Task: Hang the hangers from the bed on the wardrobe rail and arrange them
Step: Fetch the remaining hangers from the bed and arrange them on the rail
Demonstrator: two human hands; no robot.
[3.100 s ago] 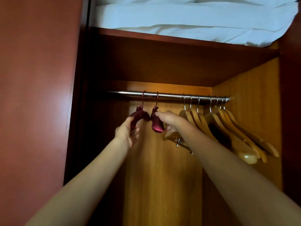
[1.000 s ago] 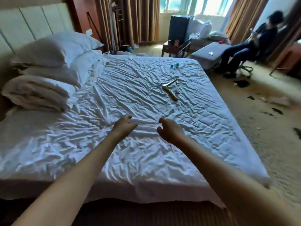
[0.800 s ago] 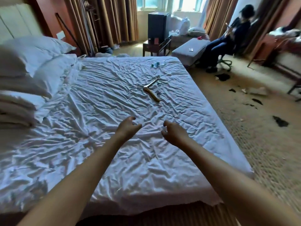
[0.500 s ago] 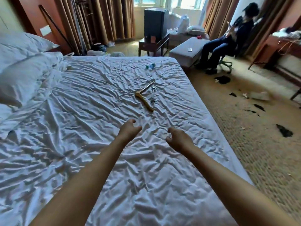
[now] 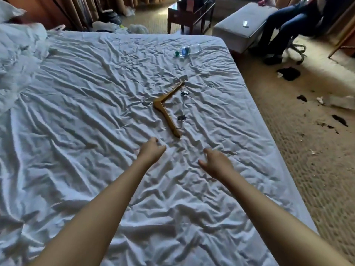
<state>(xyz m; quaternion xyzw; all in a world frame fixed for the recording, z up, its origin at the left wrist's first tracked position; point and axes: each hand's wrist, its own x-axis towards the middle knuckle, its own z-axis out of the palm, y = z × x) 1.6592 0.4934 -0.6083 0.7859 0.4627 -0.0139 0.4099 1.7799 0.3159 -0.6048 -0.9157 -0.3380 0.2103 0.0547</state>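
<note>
White bedding (image 5: pixel 21 47) is lying heaped far to the left of the hanger (image 5: pixel 165 115), at the left edge of the bed (image 5: pixel 76 121), whose crumpled white sheet is spreading out all round the hanger. The left hand (image 5: pixel 151 150) is hovering over the sheet just on the near side of the hanger, close to its nearer arm tip but not touching it; its fingers are curling loosely inward and gripping nothing. The hanger, made of light wood, is lying flat about mid-bed, its thin wire hook (image 5: pixel 145 102) pointing left and a metal bar with clips (image 5: pixel 183 104) lying along its right side. Beyond the hanger, towards the far edge of the bed, a clear plastic bottle (image 5: pixel 189 49) is lying on its side, wearing a blue label whose writing is too small to read; a green cap (image 5: pixel 177 53) is showing at its left end, and whether anything is inside cannot be told. The right hand (image 5: pixel 217 162) is hanging over the sheet nearer than the hanger and to its right, fingers relaxed and spread, holding nothing. Far beyond the hanger to the right, a grey padded ottoman (image 5: pixel 240 29) is carrying a small white item (image 5: pixel 245 24), a seated person (image 5: pixel 284 22) in dark blue trousers is sitting behind it, and dark scraps are lying scattered on the carpet (image 5: pixel 307 169)
</note>
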